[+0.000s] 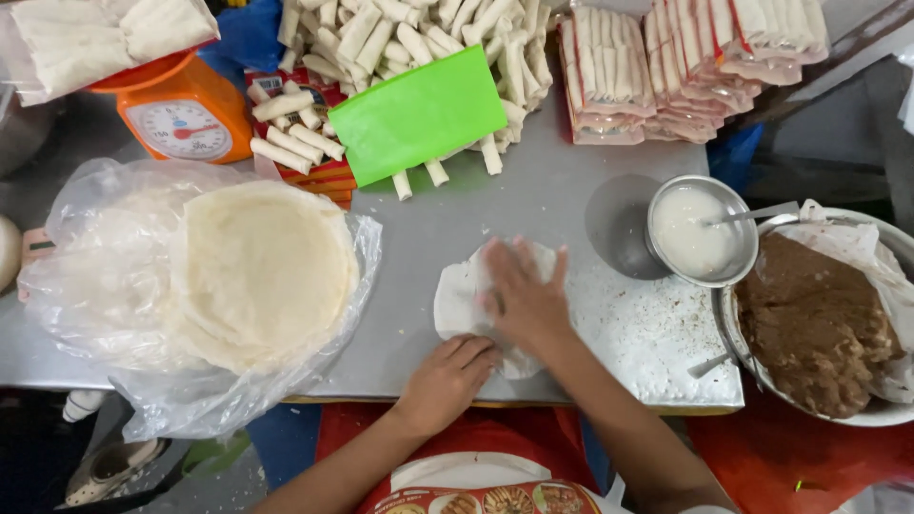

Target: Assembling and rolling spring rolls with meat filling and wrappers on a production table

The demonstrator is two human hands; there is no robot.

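Wrapper stack [262,271] left, wrapper [462,295] under hands, filling bowl [876,414] right.

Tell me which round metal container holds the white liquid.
The small steel bowl with a spoon in it; the larger pan to its right holds brown filling.

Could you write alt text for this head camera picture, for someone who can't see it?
A person's right hand and left hand press a thin round wrapper flat on a steel table. A wrapper stack, piled rolls, white paste and brown filling surround it.
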